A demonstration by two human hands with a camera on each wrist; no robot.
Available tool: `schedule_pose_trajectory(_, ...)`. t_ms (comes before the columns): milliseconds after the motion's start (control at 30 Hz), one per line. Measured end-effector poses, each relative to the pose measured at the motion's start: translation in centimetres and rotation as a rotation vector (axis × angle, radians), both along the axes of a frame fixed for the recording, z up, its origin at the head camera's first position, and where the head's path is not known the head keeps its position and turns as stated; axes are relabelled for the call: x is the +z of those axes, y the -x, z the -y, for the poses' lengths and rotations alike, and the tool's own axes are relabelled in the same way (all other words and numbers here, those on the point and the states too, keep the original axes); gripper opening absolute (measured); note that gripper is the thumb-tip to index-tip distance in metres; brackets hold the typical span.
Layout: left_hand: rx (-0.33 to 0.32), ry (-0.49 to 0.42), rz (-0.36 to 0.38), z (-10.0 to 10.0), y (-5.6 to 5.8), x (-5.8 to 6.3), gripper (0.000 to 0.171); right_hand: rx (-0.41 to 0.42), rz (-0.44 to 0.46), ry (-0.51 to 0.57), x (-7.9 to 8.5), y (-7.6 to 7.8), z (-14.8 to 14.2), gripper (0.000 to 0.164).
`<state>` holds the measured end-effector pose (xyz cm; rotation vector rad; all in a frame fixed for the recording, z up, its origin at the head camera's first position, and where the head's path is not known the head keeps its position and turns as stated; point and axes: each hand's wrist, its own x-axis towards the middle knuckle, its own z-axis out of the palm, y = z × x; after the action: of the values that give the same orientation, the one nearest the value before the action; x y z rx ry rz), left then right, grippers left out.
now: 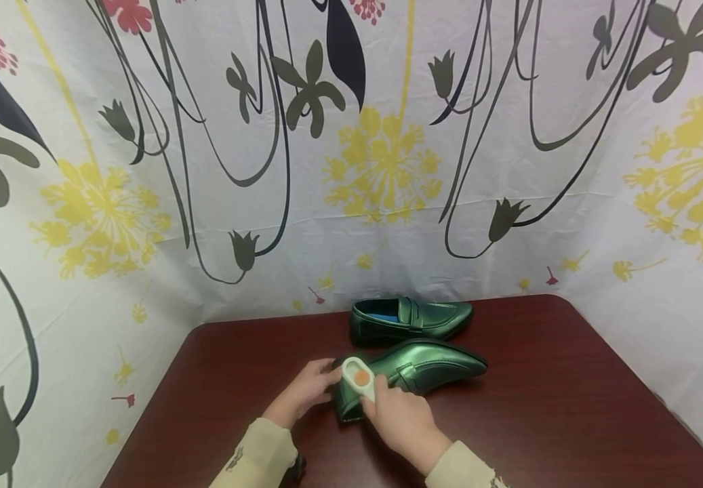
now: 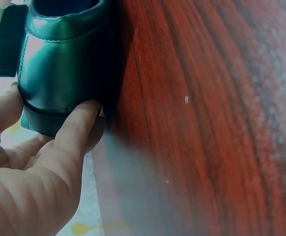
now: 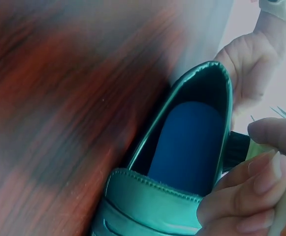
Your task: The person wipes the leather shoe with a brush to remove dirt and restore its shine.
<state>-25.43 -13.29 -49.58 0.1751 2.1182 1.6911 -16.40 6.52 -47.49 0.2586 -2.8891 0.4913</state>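
Note:
A shiny green loafer (image 1: 439, 362) lies tipped on its side on the table, toe toward the right. My left hand (image 1: 310, 390) grips it at the heel; in the left wrist view its fingers and thumb (image 2: 79, 123) hold the heel's bottom edge. With my right hand (image 1: 405, 419) I hold a pale shoe brush (image 1: 350, 369) that has an orange spot on its back. Its dark bristles (image 3: 237, 150) meet the loafer's side near the heel. Inside the shoe a blue insole (image 3: 187, 147) shows in the right wrist view.
A second green loafer (image 1: 443, 318) stands upright just behind, near the table's far edge. The dark red wooden table (image 1: 546, 407) has rounded far corners. Beyond it hangs a white cloth (image 1: 302, 257) printed with flowers, at the back and both sides.

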Motion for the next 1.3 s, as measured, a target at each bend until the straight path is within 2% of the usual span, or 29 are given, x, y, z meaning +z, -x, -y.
schedule_pose_trajectory(567, 0.023, 0.044, -0.024, -0.1, -0.1, 0.0, 0.052, 0.032, 0.007, -0.01, -0.4, -0.7, 1.3, 0.034)
schedule_pose_trajectory(767, 0.016, 0.029, -0.032, -0.1, 0.0, -0.2, 0.056, 0.056, 0.001, -0.017, -0.4, -1.0, 1.6, 0.034)
schedule_pose_trajectory(900, 0.015, 0.022, -0.034, 0.0, 0.2, -0.4, 0.052, 0.069, -0.019, -0.029, -0.4, -1.1, 1.7, 0.034)
schedule_pose_trajectory(1300, 0.018, 0.015, -0.029, 0.0, 0.1, -0.4, 0.056, 0.06, -0.05, -0.068, -0.1, -1.1, 1.3, 0.034)
